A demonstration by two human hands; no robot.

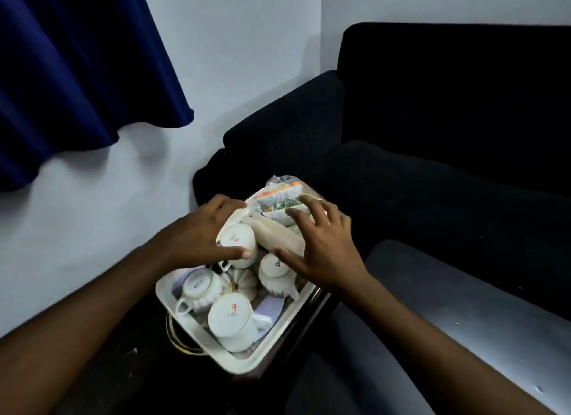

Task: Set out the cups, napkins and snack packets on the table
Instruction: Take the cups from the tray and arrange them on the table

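— What did you have in front of you?

— You had white cups [236, 244] upside down in a white tray [197, 331], crowded together. One plain cup with a red mark on its base [233, 320] sat at the near end; a ribbed one [200, 291] lay tilted beside it.

— And the rest?

— Clear-wrapped snack packets [278, 195], orange and green, were heaped at the tray's far end. Just below them lay a pale wrapped roll [278, 237], possibly napkins; you could not tell for certain.

dim room | soft blur throughout | sofa [448, 112] nearly black | wide-angle bending at edges
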